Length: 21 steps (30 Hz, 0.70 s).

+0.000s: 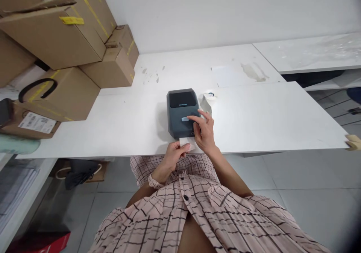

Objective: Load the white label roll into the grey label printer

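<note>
A dark blue-grey label printer with a black top panel and a small light button or screen stands on the white table near its front edge. From its front a white paper label sticks out, pinched between thumb and fingers of my left hand. Over the printer's right side is my right hand, fingers apart, its index fingertip at the light rectangle. It holds nothing that I can see. A roll of white labels sits just behind and right of the printer, partly hidden by that hand.
Cardboard boxes with yellow tape are piled at the left, a black curved band on one. A white sheet lies at the back of the table. Clear plastic covers the right-hand table. Below left hangs a dark bag.
</note>
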Each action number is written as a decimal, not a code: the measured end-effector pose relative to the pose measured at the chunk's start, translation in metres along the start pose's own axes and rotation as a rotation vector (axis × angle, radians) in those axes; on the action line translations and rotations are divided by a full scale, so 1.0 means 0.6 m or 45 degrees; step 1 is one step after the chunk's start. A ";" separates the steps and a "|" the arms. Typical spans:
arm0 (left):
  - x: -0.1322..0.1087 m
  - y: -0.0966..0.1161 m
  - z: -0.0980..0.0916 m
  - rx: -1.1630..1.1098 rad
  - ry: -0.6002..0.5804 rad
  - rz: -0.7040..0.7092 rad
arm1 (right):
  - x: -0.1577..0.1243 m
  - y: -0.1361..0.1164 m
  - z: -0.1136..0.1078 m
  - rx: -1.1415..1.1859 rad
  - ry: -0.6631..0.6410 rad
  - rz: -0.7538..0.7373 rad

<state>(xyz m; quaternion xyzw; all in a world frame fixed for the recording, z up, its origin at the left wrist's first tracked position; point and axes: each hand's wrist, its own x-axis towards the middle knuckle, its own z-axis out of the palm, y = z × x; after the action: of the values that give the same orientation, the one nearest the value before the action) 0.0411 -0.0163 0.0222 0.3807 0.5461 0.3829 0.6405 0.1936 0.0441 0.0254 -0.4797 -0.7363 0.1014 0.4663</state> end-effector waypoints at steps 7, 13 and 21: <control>-0.006 -0.019 -0.033 0.156 0.000 0.022 | 0.007 -0.016 -0.008 -0.195 -0.165 -0.193; -0.002 0.011 -0.075 0.224 0.522 0.464 | 0.015 -0.026 -0.027 -0.072 -0.196 -0.139; 0.028 0.099 -0.058 0.167 0.370 0.705 | 0.030 0.009 -0.077 0.419 -0.118 0.298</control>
<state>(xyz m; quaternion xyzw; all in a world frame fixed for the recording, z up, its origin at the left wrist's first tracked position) 0.0040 0.0258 0.0652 0.4967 0.5309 0.5571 0.4014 0.2310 0.0476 0.0578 -0.4741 -0.6698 0.2956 0.4892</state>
